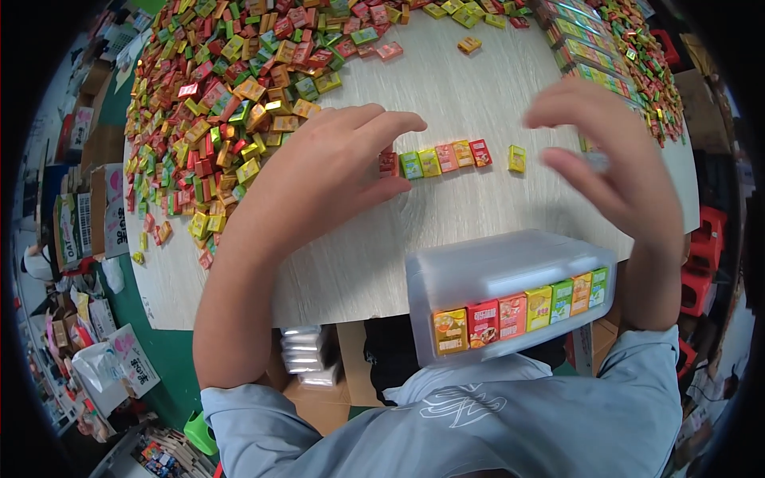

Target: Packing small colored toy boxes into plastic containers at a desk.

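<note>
A short row of small candy-sized boxes in red, green, yellow, pink and orange stands side by side on the table. At its left end is my left hand, thumb and forefinger spread apart around the end red box, whose left part is hidden. A single yellow box stands apart, just right of the row. My right hand, slightly blurred, hovers to the right of that box with thumb and fingers apart, holding nothing. Close to my body, a translucent plastic case rests tilted at the table's edge, with a row of similar boxes along its near side.
A large heap of mixed small boxes covers the table's left and far side. Stacked clear cases filled with boxes stand at the far right, beside another heap. One loose orange-yellow box lies on the pale tabletop.
</note>
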Action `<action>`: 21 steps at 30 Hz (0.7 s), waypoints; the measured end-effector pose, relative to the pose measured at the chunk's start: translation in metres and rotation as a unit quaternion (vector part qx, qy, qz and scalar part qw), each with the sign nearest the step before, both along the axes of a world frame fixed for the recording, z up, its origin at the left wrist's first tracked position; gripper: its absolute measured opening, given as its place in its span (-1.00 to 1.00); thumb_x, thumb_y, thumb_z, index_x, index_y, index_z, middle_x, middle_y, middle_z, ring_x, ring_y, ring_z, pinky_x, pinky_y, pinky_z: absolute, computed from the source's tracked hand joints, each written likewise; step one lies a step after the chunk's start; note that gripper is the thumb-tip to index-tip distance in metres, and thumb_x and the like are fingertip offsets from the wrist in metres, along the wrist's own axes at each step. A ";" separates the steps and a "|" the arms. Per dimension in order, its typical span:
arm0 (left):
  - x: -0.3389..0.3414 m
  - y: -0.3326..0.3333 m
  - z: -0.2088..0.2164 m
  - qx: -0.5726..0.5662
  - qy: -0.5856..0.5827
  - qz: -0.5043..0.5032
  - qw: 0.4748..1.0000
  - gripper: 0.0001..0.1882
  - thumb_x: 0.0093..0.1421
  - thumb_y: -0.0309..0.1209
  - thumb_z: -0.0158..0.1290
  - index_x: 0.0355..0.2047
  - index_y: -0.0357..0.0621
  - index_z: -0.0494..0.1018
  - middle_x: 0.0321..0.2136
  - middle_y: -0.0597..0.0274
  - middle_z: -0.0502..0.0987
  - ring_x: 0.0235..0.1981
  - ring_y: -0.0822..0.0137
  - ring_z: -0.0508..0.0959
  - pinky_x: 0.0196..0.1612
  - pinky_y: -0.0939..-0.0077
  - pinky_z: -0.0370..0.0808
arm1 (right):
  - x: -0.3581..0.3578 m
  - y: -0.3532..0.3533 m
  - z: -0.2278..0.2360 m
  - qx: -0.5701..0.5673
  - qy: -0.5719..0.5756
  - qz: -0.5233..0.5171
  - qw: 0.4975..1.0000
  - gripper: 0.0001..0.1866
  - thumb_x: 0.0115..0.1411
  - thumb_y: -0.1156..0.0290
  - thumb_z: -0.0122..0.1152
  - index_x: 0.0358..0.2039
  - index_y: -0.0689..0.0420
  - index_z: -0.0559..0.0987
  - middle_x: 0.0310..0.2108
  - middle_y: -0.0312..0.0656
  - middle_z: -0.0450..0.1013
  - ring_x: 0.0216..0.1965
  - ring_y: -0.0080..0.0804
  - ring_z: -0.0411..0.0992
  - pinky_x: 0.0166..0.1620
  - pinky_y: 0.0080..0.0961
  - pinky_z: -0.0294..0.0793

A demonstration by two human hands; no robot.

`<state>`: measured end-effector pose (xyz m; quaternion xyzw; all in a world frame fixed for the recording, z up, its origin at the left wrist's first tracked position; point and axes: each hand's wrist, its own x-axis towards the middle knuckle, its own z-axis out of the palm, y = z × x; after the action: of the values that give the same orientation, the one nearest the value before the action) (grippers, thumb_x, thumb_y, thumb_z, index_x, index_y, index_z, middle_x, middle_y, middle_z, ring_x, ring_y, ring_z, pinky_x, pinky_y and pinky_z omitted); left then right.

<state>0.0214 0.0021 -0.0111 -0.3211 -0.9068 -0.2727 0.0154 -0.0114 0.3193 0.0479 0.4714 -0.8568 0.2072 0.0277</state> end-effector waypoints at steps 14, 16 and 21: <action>-0.006 0.004 0.001 -0.006 0.022 0.006 1.000 -0.46 0.03 -0.37 0.42 0.07 0.01 0.58 -0.34 0.28 0.53 -0.34 0.25 0.52 -0.16 0.28 0.48 | -0.021 -0.047 -0.058 0.073 0.020 0.058 0.995 -0.62 0.13 0.21 0.46 -0.09 0.09 0.60 -0.08 -0.18 0.50 0.02 -0.14 0.48 0.14 -0.21 0.40; -0.005 0.002 0.002 -0.005 0.019 0.010 1.000 -0.45 0.03 -0.38 0.42 0.08 0.01 0.58 -0.34 0.28 0.53 -0.34 0.26 0.51 -0.16 0.29 0.48 | -0.022 -0.045 -0.055 0.076 0.005 0.053 0.996 -0.64 0.14 0.23 0.45 -0.10 0.09 0.60 -0.08 -0.18 0.50 0.01 -0.14 0.48 0.13 -0.20 0.40; -0.005 0.002 0.003 -0.012 0.009 0.008 1.000 -0.43 0.02 -0.39 0.42 0.09 0.03 0.58 -0.34 0.29 0.53 -0.34 0.27 0.51 -0.16 0.30 0.48 | -0.020 -0.032 -0.050 0.063 -0.008 0.033 0.997 -0.66 0.14 0.27 0.44 -0.12 0.11 0.59 -0.08 -0.18 0.51 0.00 -0.12 0.48 0.10 -0.19 0.42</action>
<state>0.0162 0.0036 -0.0085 -0.3166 -0.9125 -0.2583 0.0222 -0.0317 0.2869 -0.0018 0.4982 -0.8525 0.1571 -0.0160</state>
